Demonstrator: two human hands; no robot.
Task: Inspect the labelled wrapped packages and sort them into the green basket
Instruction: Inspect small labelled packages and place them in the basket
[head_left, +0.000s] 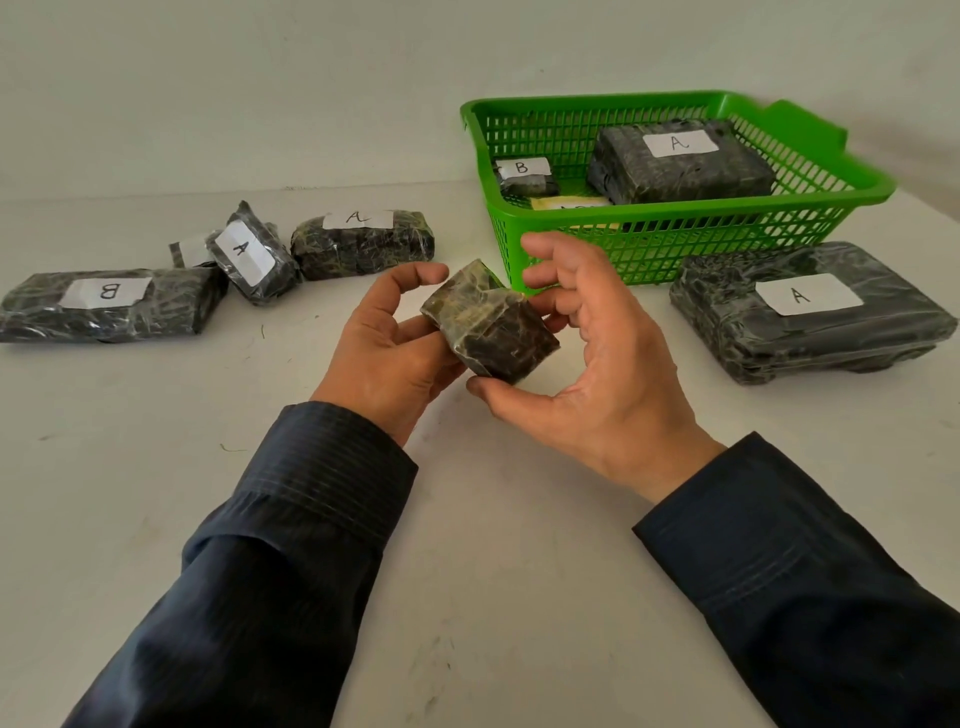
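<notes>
Both hands are gripping one small wrapped package (488, 327) above the white table (467, 519): the left hand (384, 353) is cupping its left end, the right hand (613, 374) is pinching its right end between thumb and curled fingers. No label is showing on it.

At ten o'clock from it, four packages are lying on the table: a long B package (104, 304), a half-hidden small package (189, 249) whose white label is unreadable, a tilted A package (252, 257) and a blocky A package (363, 241).

At one o'clock the green basket (675, 228) is holding two dark packages, a small B package (524, 176) and a large A package (680, 161), plus a yellowish item (571, 205) with writing too hidden to read.

At three o'clock one flat A package (810, 312) is lying just beside the basket.
</notes>
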